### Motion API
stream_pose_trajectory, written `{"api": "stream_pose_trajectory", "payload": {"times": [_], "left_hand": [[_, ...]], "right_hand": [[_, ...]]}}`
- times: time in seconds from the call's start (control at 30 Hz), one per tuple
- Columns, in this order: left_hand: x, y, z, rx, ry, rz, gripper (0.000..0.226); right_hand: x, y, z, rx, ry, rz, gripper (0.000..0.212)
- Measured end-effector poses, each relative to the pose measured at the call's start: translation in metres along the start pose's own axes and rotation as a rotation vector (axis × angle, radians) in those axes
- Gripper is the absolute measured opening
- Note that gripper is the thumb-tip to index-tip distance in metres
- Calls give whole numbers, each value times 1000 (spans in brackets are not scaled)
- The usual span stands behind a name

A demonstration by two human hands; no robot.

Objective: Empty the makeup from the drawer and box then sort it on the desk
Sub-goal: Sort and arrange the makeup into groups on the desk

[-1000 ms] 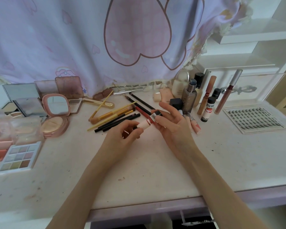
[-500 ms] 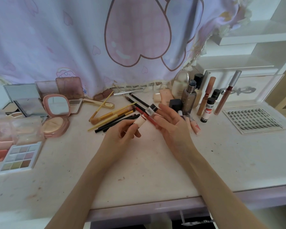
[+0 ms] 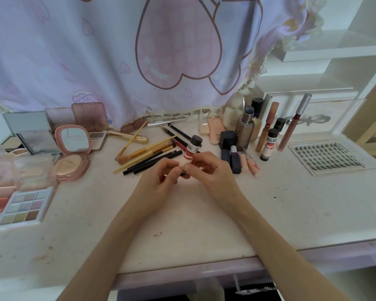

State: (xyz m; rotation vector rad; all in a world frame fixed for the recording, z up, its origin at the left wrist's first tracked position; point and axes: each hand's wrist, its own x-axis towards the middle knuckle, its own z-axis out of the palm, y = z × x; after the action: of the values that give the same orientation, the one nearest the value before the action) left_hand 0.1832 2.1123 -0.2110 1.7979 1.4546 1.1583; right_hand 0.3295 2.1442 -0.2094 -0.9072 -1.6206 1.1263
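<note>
White tube: a small tube (image 3: 189, 154) with a dark cap and a red and white label sits between both hands, near the middle of the desk. It tilts, cap up toward 1 o'clock.
Left hand: the left hand (image 3: 161, 180) pinches the low end of the tube with curled fingers.
Right hand: the right hand (image 3: 213, 172) pinches the tube from the 3 o'clock side, fingers curled in close.
Desk: the pale desk (image 3: 182, 224) has little dark specks on it.
Brushes: gold and black brushes and pencils (image 3: 148, 154) lie in a bunch at 10 o'clock from the hands.
Bottles: tall bottles and lip tubes (image 3: 248, 129) stand at 1 o'clock. A twin tube (image 3: 268, 144) with the same label stands there too.
Lashes: a tray of fake lashes (image 3: 328, 157) lies at 3 o'clock.
Colour boxes: a pink mirror case (image 3: 73, 151) and a box of colour squares (image 3: 23, 208) sit at 9 o'clock.
Cloth: a purple cloth (image 3: 117, 51) with pink hearts hangs at 12 o'clock.
</note>
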Motion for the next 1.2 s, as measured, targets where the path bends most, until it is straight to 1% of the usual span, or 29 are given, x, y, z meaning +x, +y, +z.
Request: {"api": "stream_pose_trajectory", "payload": {"times": [0.07,0.13,0.17,0.23,0.27,0.33,0.4,0.47,0.57,0.63,0.77,0.87,1.2], "left_hand": [[-1,-2,1,100,9,6,12],[-3,-5,2,248,-9,23,18],[-3,-7,3,353,-43,54,25],[-4,-9,7,593,-169,109,51],[-4,-9,9,688,-230,105,62],[-3,-11,11,789,-302,77,74],[-2,-13,11,818,-334,62,80],[-1,-14,11,834,-356,54,81],[0,-13,12,851,-369,52,81],[0,-13,12,851,-368,53,81],[1,-13,13,826,-362,52,81],[1,-14,13,816,-354,55,79],[2,-14,11,802,-356,48,79]], "right_hand": [[0,0,-1,8,34,36,22],[0,-1,-6,-3,69,61,19],[-2,-3,-11,-8,85,62,18],[-7,-9,-26,-22,116,36,14],[-10,-12,-36,-46,143,17,12],[-16,-15,-59,-131,239,-19,12],[-20,-15,-82,-186,373,-51,21],[-22,-12,-104,-237,488,-45,24],[-20,-1,-130,-343,599,31,11],[-18,7,-141,-400,650,89,8],[-10,22,-148,-517,611,198,12],[-5,29,-147,-552,592,243,16],[0,33,-143,-599,548,216,16]]}}
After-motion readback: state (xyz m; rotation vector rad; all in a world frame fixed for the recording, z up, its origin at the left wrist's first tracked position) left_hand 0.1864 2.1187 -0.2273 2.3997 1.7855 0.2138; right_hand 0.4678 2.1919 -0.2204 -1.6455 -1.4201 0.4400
